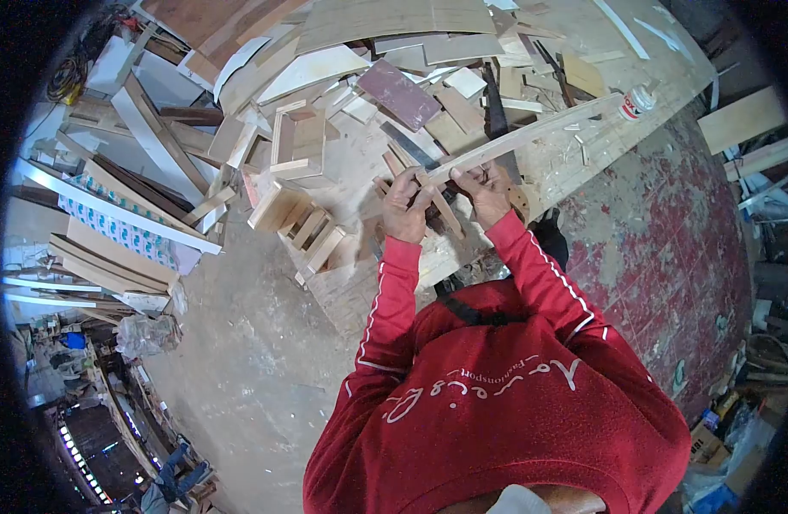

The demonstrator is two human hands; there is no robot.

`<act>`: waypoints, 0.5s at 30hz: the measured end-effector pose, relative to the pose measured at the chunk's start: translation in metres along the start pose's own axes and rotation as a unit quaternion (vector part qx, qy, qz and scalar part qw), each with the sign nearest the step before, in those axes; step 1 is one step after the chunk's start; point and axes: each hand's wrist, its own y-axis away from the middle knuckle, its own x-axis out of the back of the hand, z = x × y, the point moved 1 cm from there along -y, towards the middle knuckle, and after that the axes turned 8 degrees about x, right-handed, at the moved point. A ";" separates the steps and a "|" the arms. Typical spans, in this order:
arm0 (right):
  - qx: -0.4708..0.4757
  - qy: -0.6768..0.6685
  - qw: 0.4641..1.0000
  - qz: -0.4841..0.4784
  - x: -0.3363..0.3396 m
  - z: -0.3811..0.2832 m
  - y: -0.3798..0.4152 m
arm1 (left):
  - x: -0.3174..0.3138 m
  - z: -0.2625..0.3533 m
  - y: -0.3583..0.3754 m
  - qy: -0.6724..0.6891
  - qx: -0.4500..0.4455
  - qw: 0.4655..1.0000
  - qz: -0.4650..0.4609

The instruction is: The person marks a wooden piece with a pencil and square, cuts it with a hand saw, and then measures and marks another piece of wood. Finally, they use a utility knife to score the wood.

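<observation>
My left hand is closed at the near end of a long pale wooden strip, its fingers bent around the end. Close beside it on the right, my right hand pinches the same strip, thumb on top. The strip slants up to the right across the workbench, toward a white tub with red lettering. Beneath my hands lies a narrow brown wooden piece. A handsaw rests behind the strip, partly hidden by it.
Open wooden boxes and a small slatted wooden piece sit left of my hands. A maroon board lies among offcuts at the back. Long boards are stacked at the left. Red-stained floor shows at the right.
</observation>
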 end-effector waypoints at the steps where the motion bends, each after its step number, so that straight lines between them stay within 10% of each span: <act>1: 0.000 0.000 1.000 -0.001 0.000 -0.001 0.000 | 0.000 0.003 0.002 0.011 0.004 1.000 -0.002; 15: 0.027 0.106 0.993 -0.035 -0.001 -0.017 0.008 | 0.005 0.025 0.015 -0.036 -0.007 0.999 -0.020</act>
